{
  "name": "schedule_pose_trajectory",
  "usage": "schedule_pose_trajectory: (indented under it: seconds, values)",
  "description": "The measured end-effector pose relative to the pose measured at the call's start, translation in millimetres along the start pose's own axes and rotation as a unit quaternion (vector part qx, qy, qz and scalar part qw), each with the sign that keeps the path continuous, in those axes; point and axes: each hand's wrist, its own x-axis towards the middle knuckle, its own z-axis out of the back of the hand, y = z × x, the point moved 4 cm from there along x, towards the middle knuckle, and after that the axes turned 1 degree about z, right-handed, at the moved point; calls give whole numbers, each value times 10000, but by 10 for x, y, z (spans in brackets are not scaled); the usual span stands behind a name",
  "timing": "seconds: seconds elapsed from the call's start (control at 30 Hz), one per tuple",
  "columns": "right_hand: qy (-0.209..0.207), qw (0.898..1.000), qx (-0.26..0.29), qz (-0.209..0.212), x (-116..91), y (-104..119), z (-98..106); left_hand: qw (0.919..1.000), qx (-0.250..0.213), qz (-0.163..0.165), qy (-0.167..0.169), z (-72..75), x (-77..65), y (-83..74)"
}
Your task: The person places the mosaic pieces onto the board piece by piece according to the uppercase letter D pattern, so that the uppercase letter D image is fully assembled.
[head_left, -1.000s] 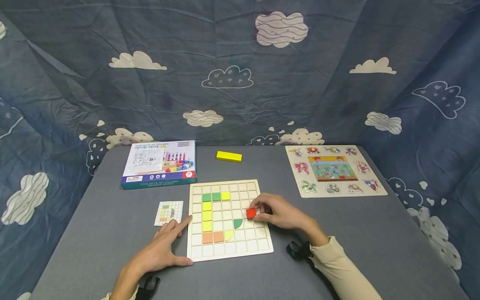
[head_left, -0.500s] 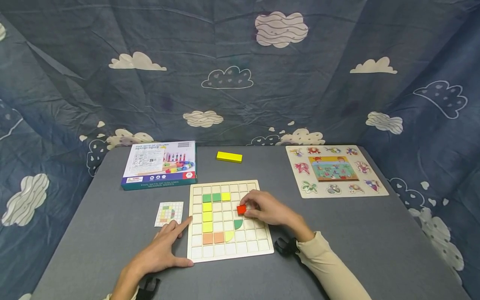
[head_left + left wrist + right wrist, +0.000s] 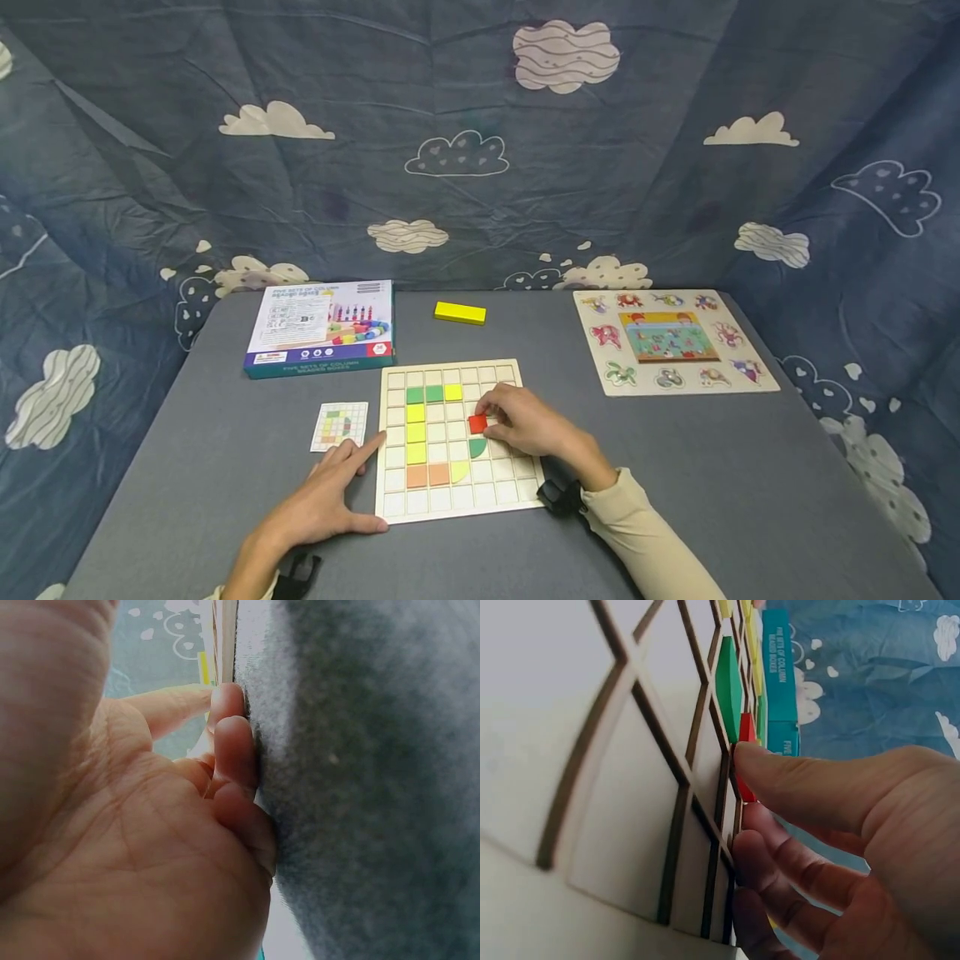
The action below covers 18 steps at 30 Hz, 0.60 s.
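A wooden grid board lies on the table, with a red square tile at its right-middle part. My right hand pinches this tile between thumb and fingers, low over the cells; whether it sits in one is unclear. Just in front of it is a green quarter-circle tile, also visible as a green piece in the right wrist view. Green squares, yellow squares, orange squares and a pale yellow quarter-circle occupy other cells. My left hand touches the board's left edge with index finger and thumb spread.
A small pattern card lies left of the board, beside my left fingers. Behind stand a flat boxed toy set and a yellow block. An animal puzzle board lies at the back right.
My right hand has carried the red tile leftward across the board, then slightly down toward the cell behind the green quarter-circle. My left hand has stayed in place.
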Motion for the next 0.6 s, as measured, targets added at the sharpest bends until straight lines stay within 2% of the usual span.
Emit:
schedule_pose_trajectory:
  seconds: [0.2,0.6]
  values:
    - [123,9999,-19,-47,-19,-1,14,10000,20,38,15,-2,5,-9]
    - [68,9999,-73,21,-21,0,27,9998,-46,171,99,-3,10,-5]
